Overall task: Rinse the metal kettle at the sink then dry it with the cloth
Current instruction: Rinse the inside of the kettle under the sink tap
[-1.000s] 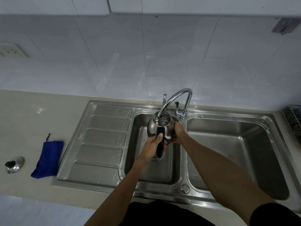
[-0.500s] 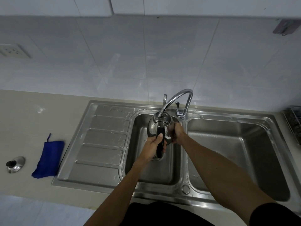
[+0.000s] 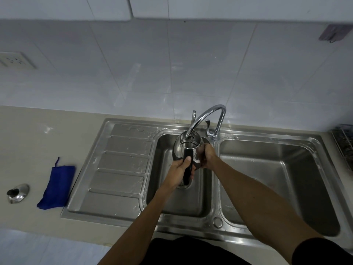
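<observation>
The shiny metal kettle [image 3: 181,148] hangs upright over the left basin of the steel sink [image 3: 131,215], its open mouth right under the spout of the curved tap [image 3: 206,116]. My left hand [image 3: 178,172] is closed around the kettle's black handle. My right hand [image 3: 207,155] presses against the kettle's right side. The folded blue cloth [image 3: 57,186] lies on the counter left of the drainboard. The kettle's lid [image 3: 18,193], metal with a black knob, rests further left on the counter.
The right basin [image 3: 277,178] lies beside the kettle, past the divider. A wire rack [image 3: 343,144] sits at the counter's right edge. A wall socket [image 3: 15,60] is on the tiles at far left. The drainboard [image 3: 118,169] is wet.
Both hands and the kettle stay where they were under the tap; only the camera view shifts slightly.
</observation>
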Available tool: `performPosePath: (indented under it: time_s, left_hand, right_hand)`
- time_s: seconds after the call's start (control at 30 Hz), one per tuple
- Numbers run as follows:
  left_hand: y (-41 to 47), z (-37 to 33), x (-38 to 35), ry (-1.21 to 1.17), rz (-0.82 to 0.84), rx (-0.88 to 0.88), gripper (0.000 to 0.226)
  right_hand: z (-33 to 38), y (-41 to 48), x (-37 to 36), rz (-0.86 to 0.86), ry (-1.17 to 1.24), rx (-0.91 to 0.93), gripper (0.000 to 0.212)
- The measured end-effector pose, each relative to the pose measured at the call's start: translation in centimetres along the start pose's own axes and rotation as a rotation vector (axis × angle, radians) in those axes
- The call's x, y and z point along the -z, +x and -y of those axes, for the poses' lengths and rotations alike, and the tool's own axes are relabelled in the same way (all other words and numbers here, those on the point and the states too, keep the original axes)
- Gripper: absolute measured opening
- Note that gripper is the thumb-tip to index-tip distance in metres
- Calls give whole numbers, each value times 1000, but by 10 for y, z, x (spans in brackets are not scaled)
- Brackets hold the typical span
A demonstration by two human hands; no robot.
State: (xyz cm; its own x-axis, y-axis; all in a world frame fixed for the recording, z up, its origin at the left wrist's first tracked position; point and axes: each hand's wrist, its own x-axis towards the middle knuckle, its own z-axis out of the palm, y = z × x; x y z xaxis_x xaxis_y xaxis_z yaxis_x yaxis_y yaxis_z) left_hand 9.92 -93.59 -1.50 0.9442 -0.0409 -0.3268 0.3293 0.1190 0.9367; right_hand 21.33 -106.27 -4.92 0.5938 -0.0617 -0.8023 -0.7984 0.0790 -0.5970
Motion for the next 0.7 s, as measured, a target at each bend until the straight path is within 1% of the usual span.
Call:
performPosePath:
  time_s: [0.2,0.3,0.4,0.47,0.57,0.63,0.7]
  left_hand:
    - [3,1,1,16,-18,-5,53]
    - [3,1,0,34,-35,-9,51]
    - [1,0,-5,30,-86,-5,51]
    - [0,1,-10,15,-155,-25,55]
    - [0,6,-21,-3,-316,-73,58]
    - [3,12,-27,15,-437,-86,58]
    - [8,18,-32,53,-517,-91,58]
  right_hand:
    - [1,0,1,-11,-10,-6,36]
    - [3,-6,1,5,15,-3,33]
    - [2,-8,1,16,35,-13,32]
    - [2,-7,1,26,49,-19,33]
    - [0,-4,1,45,86,-24,33]
    - [-3,-3,-1,48,88,-24,31]
    - [-5,-1,0,64,78,-29,31]
